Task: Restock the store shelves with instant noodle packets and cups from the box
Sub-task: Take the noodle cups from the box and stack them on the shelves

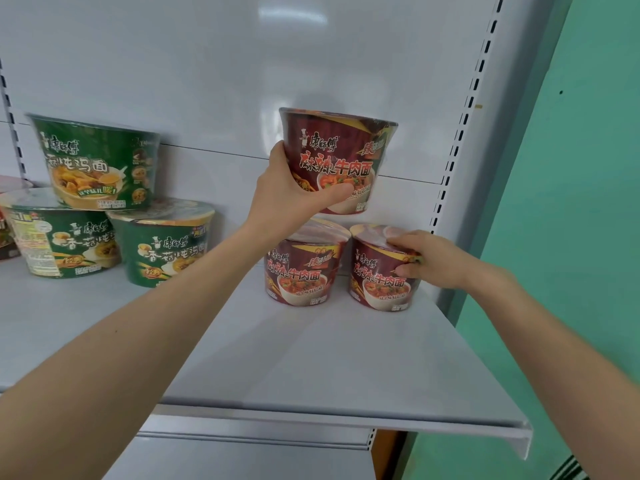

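Note:
My left hand (287,192) grips a dark red noodle cup (341,157) by its lower side and holds it just above two more red cups. Those two stand side by side at the back right of the white shelf (311,358): the left red cup (301,265) and the right red cup (381,271). My right hand (426,261) holds the right cup at its rim, fingers on the lid and thumb on the side. The box is not in view.
Three green noodle cups stand at the back left: two on the shelf (62,240) (166,240) and one stacked on top (97,161). A further cup shows at the far left edge (7,220). A green wall (571,202) borders the shelf's right side.

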`<state>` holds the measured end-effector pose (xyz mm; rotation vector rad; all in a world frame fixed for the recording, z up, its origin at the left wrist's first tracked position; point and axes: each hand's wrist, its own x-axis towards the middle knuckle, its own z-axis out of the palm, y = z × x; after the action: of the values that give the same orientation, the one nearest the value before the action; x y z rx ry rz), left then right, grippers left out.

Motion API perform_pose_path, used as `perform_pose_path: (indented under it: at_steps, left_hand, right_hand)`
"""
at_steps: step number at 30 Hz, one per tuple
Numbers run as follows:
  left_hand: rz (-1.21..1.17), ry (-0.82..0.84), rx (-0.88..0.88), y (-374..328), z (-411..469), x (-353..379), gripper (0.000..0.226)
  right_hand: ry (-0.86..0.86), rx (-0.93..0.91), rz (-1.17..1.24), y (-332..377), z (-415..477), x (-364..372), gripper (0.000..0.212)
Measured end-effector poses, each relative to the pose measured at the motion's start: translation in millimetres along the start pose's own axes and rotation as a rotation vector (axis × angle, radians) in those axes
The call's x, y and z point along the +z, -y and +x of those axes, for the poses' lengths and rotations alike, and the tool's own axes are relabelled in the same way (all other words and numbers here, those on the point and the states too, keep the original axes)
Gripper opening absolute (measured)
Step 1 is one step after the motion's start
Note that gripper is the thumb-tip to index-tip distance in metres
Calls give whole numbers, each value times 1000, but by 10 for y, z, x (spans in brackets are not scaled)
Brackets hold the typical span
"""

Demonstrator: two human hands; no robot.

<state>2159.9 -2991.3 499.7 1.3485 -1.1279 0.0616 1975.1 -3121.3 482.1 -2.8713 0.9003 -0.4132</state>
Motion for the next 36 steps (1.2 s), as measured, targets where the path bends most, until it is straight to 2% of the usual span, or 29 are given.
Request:
perform_pose_path:
  at_steps: [9,13,15,19,21,23,27,30,32,36]
  left_hand:
    - [-2,-4,-6,-3,-22,25,78]
    - [-1,3,2,-38,-29,38,79]
    - [-6,6,1,-55,-36,35,79]
    - [2,16,0,-76,-52,26,75]
    - [8,13,-2,-87,-67,30,72]
    - [21,0,-1,-111,-102,46,70]
    - [41,-64,-1,-137,-166,120,71]
    - [32,-45,-17,-154,-179,159,78]
    - [13,-12,-14,-160,-167,145,76]
    - [-8,92,-30,-143,-124,85,79]
  right_hand:
    - [0,15,69,52,-34,27,49]
    - [31,106,327,44,-64,-67,55]
    - [-75,116,366,19,-65,-167,58]
    - [-440,41,607,124,-51,-445,52]
    - [-522,-2,740,233,-51,-583,50]
    - [-532,-40,827,354,-51,-681,53]
    - [-488,-37,789,601,8,-739,68]
    - [-458,-64,741,708,54,-708,72]
    - [-474,-72,709,736,55,-690,67]
    - [-619,-58,630,736,36,-643,46]
